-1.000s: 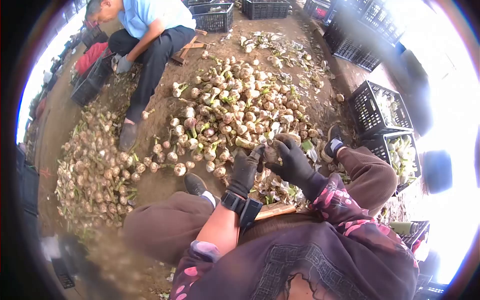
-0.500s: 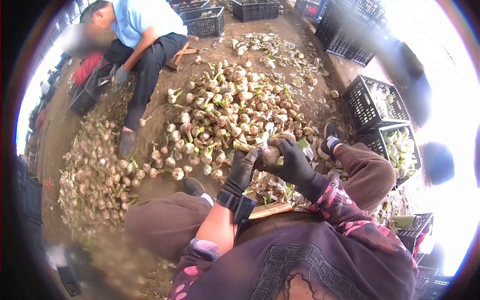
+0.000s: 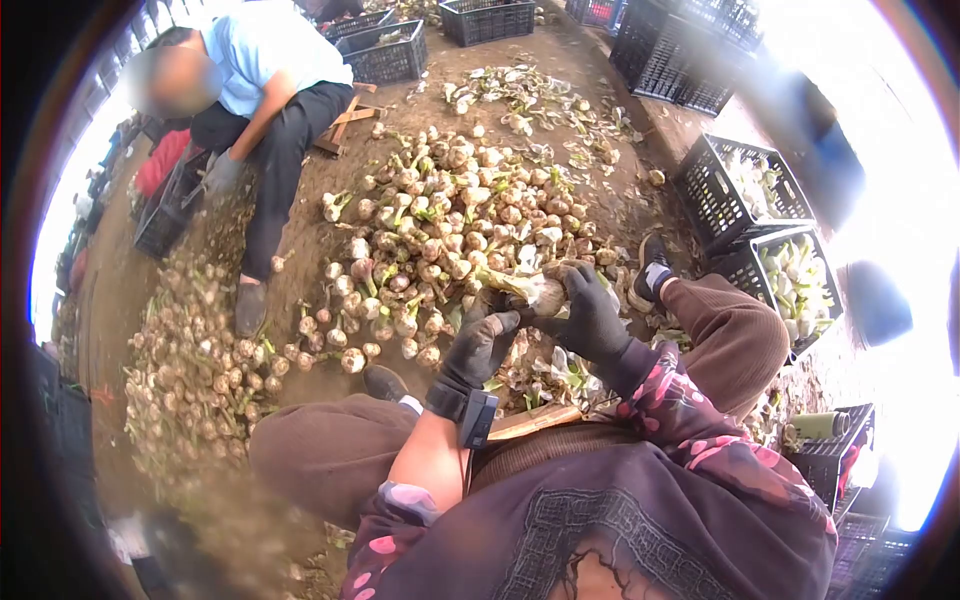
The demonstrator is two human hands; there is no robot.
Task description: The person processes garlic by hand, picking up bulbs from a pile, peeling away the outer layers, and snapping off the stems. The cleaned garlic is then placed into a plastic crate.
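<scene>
A garlic bulb [image 3: 544, 295] with its stalk pointing left is held between my two hands above the big garlic pile [image 3: 440, 220]. My right hand [image 3: 592, 318], in a dark glove, wraps the bulb's right side with its fingers. From the lower left, my left hand [image 3: 482, 345], also gloved and with a black device on the wrist, closes its fingers against the bulb and stalk. The undersides of the fingers are hidden. Loose peelings [image 3: 565, 375] lie just below the hands, by a wooden piece [image 3: 535, 421] at my lap.
Black crates of peeled-looking garlic [image 3: 795, 280] stand at my right, with another crate [image 3: 740, 190] behind. A co-worker in a blue shirt [image 3: 270, 60] sits at upper left beside a dark crate [image 3: 172, 200]. More garlic [image 3: 200, 370] covers the ground at left.
The view has shifted slightly. The bulb's stalk now shows more plainly, pointing left, and my right fingers sit higher round the bulb. The co-worker's head has lifted a little.
</scene>
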